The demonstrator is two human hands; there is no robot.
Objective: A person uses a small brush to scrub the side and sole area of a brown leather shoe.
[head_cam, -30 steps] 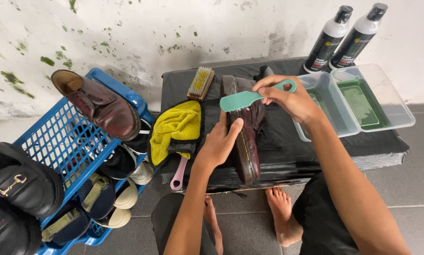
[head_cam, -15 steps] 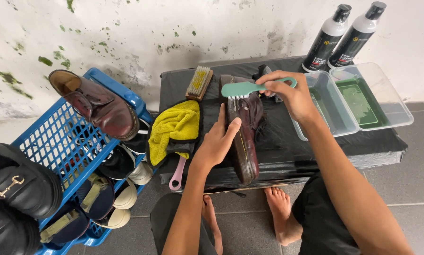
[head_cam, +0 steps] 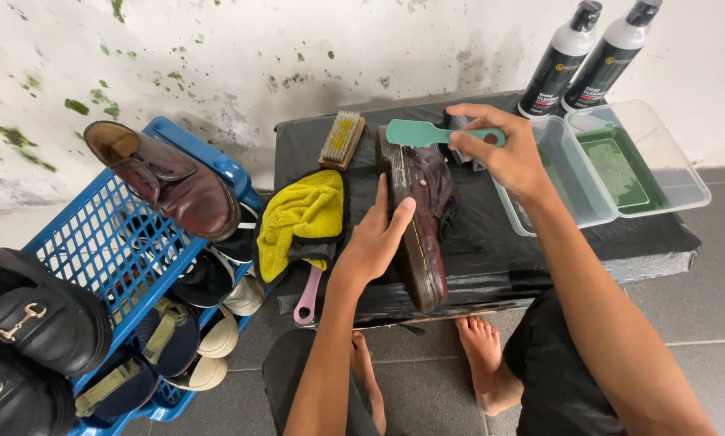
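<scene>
Near the bench's [head_cam: 491, 258] front edge, the left hand [head_cam: 376, 238] pressed flat on a dark-red leather shoe [head_cam: 419, 218] lying sideways; the right hand [head_cam: 503, 153] gripped a teal plastic brush [head_cam: 423, 133] over its heel.

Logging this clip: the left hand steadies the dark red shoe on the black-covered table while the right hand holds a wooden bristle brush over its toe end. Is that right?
Not quite. The right hand holds a teal plastic-handled brush, not the wooden bristle brush, which lies untouched on the table beside the yellow cloth. The rest stands: the left hand steadies the dark red shoe. The head view shows it.
</scene>
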